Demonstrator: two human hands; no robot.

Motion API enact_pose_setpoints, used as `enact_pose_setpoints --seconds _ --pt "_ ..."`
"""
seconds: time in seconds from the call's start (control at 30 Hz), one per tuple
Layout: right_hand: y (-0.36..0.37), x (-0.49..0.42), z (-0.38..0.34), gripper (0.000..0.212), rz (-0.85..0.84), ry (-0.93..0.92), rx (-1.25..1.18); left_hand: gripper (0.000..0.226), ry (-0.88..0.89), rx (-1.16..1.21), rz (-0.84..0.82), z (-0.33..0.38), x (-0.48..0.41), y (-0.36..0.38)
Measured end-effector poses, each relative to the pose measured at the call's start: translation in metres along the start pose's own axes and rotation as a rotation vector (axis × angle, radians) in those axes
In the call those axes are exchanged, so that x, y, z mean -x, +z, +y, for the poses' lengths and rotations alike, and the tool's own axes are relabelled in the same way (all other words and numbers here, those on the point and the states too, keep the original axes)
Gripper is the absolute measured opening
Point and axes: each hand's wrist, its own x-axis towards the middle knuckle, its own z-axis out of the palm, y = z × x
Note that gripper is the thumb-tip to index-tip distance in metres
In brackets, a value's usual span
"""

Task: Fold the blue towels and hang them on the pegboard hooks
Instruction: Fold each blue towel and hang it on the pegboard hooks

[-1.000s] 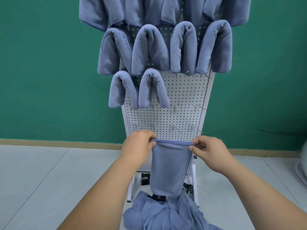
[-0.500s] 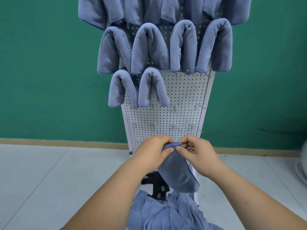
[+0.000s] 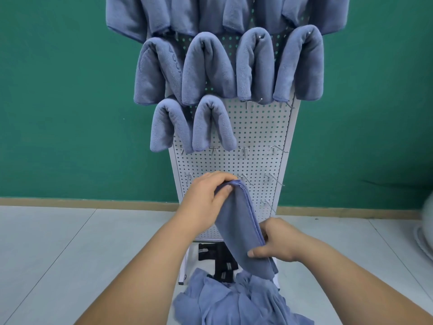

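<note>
A narrow folded blue towel (image 3: pixel 239 221) hangs slanted in front of the white pegboard (image 3: pixel 255 137). My left hand (image 3: pixel 206 195) pinches its top end. Lower down, my right hand (image 3: pixel 276 242) grips its right edge near the bottom. Several folded blue towels (image 3: pixel 208 69) hang over hooks in the board's upper rows; two more (image 3: pixel 212 123) hang in the row below, on the left. Bare metal hooks (image 3: pixel 273 178) stick out of the lower rows. A loose heap of blue towels (image 3: pixel 234 299) lies at the board's foot.
The pegboard stands on white legs (image 3: pixel 184 266) on a pale tiled floor (image 3: pixel 70 254), against a green wall (image 3: pixel 58 90) with a wooden skirting. Black strapped items (image 3: pixel 220 263) lie under the board. A pale blurred object (image 3: pixel 424 231) shows at the right edge.
The towel, first held wide by two top corners, was folded in half as my hands met. My right hand then slid down the edge; my left keeps the top.
</note>
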Motion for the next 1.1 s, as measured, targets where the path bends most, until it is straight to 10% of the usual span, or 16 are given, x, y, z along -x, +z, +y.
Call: enact_pose_setpoints --seconds 0.37,0.67,0.93,1.1 --pt "-0.031 -0.001 0.037 0.034 0.11 0.075 0.058 0.013 -0.422 0.226 0.307 -0.048 -0.003 -0.017" --pt "-0.058 0.02 0.049 0.027 0.381 0.032 -0.809 0.014 -0.706 0.334 0.316 -0.06 -0.004 -0.014" --pt "-0.061 0.015 0.035 0.018 0.679 0.154 -0.891 0.012 -0.878 0.554 0.336 -0.055 -0.006 -0.006" --pt "-0.059 0.011 0.049 0.049 0.649 0.247 -1.024 0.044 -0.999 0.566 0.254 -0.062 0.002 -0.002"
